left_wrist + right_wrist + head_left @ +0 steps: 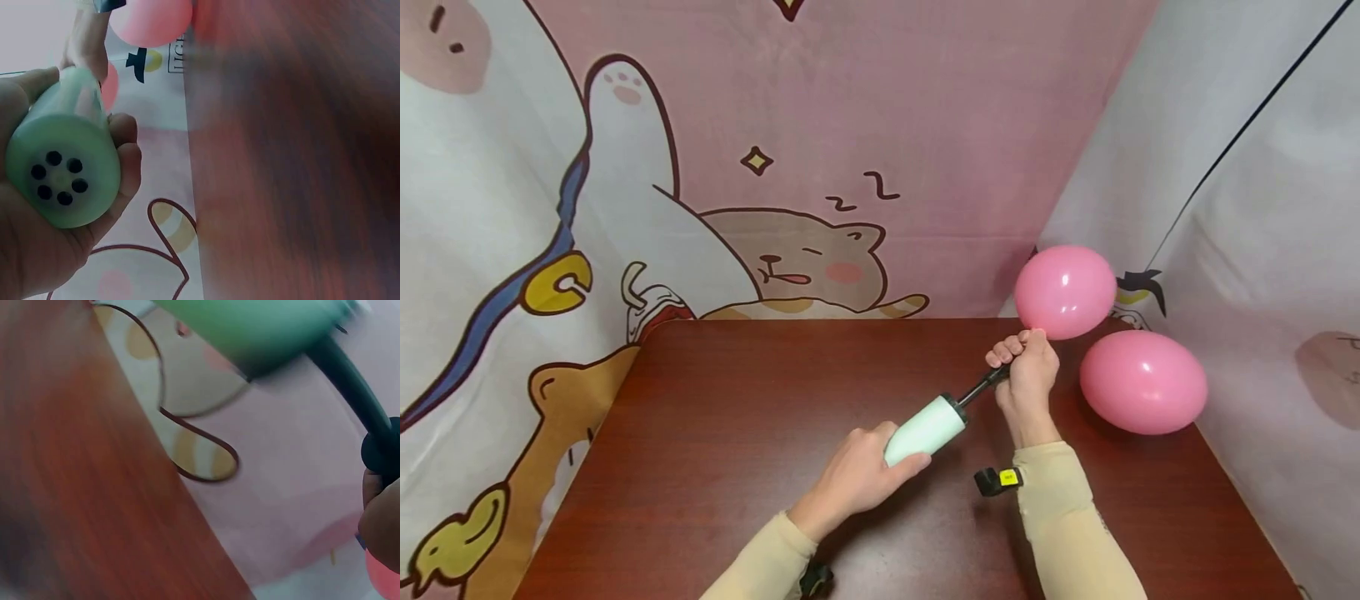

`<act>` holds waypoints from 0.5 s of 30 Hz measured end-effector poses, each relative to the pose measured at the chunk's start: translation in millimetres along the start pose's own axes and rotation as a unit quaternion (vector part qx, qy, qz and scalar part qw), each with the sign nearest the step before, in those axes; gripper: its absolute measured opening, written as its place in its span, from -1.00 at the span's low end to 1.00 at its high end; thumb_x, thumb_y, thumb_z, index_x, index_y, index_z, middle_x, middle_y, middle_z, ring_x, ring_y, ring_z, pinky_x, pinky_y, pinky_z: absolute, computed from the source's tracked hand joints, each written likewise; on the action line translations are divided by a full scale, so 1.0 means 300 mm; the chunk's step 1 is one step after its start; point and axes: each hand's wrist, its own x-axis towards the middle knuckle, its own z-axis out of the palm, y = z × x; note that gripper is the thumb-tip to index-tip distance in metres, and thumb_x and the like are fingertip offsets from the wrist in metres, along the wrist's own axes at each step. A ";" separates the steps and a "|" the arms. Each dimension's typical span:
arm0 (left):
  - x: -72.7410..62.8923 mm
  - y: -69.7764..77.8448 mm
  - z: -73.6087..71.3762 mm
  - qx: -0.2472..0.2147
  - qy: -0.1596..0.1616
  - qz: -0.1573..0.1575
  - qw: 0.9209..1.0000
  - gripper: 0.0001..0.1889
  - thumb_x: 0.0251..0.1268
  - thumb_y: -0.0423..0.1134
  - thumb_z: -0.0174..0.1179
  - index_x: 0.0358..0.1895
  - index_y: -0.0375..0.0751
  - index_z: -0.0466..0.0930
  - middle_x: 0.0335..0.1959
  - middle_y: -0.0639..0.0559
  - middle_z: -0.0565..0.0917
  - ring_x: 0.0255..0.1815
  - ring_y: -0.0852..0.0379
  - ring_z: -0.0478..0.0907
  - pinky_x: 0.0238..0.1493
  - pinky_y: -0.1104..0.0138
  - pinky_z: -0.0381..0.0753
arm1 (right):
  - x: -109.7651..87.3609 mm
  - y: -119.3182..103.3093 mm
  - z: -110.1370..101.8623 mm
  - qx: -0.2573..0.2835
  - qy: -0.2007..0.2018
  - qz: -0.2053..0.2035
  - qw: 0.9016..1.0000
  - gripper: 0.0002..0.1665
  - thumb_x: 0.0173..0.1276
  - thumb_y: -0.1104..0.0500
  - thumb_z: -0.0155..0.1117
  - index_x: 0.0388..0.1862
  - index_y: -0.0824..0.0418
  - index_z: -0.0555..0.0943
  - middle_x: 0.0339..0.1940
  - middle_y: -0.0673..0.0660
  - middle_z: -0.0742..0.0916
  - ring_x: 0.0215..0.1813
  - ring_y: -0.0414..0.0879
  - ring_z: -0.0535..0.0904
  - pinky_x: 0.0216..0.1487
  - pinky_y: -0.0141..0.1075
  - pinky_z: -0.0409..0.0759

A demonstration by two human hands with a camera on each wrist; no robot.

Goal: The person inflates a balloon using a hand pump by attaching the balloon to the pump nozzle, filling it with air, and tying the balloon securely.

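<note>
A mint-green balloon pump [925,431] slants above the table, its black rod [976,390] drawn out toward the upper right. My left hand [861,475] grips the green barrel; in the left wrist view its end cap [62,172] shows a ring of dark holes. My right hand [1032,375] holds the rod's far end together with the neck of an inflated pink balloon [1065,292], which sits just above the fingers. The nozzle and balloon neck are hidden inside that hand. In the right wrist view, the rod [353,384] runs from the barrel to a black collar beside the fingers.
A second inflated pink balloon [1142,382] lies on the table's right side, next to my right hand. The brown table [737,417] is bordered by cartoon-printed cloth [940,125] at the back and sides. Black wrist devices [997,481] hang by my sleeves.
</note>
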 end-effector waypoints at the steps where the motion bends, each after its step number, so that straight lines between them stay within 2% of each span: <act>1: -0.007 -0.003 -0.004 0.002 -0.003 -0.001 1.000 -0.50 0.31 0.24 0.30 -0.09 -0.17 0.66 -0.45 0.09 0.66 -0.55 0.29 0.45 -0.52 0.41 0.44 | 0.014 -0.018 -0.006 0.012 0.007 -0.005 1.000 -0.56 0.72 0.18 -0.18 -0.48 0.16 0.35 -0.70 -0.01 0.39 -0.71 -0.21 0.30 -0.66 -0.43 0.33; 4: -0.023 -0.012 -0.013 0.011 -0.007 0.007 1.000 -0.50 0.30 0.23 0.31 -0.04 -0.16 0.67 -0.41 0.08 0.69 -0.52 0.29 0.46 -0.48 0.41 0.45 | 0.044 -0.056 -0.021 0.039 0.021 -0.010 0.999 -0.56 0.72 0.17 -0.17 -0.48 0.19 0.36 -0.71 0.00 0.39 -0.72 -0.20 0.30 -0.68 -0.43 0.32; 8: -0.024 -0.012 -0.021 0.025 -0.005 0.012 1.000 -0.50 0.28 0.24 0.33 -0.08 -0.16 0.67 -0.47 0.13 0.64 -0.56 0.30 0.43 -0.52 0.42 0.42 | 0.050 -0.065 -0.027 0.052 0.028 -0.002 0.998 -0.56 0.73 0.14 -0.17 -0.47 0.20 0.35 -0.71 0.01 0.39 -0.73 -0.18 0.30 -0.68 -0.42 0.33; 11: -0.012 -0.005 -0.020 0.037 -0.005 0.003 0.999 -0.50 0.25 0.25 0.34 -0.15 -0.16 0.66 -0.54 0.17 0.57 -0.61 0.31 0.39 -0.59 0.41 0.38 | 0.035 -0.037 -0.027 0.039 0.025 -0.007 0.999 -0.55 0.74 0.11 -0.18 -0.46 0.17 0.35 -0.71 -0.01 0.38 -0.73 -0.21 0.30 -0.67 -0.44 0.32; 15: 0.016 0.014 -0.003 0.045 0.001 -0.006 0.999 -0.48 0.25 0.27 0.33 -0.22 -0.18 0.64 -0.57 0.14 0.55 -0.64 0.29 0.39 -0.62 0.41 0.37 | -0.016 0.041 -0.016 0.010 0.012 0.000 1.000 -0.55 0.74 0.12 -0.20 -0.47 0.14 0.34 -0.69 -0.03 0.37 -0.70 -0.23 0.28 -0.66 -0.45 0.29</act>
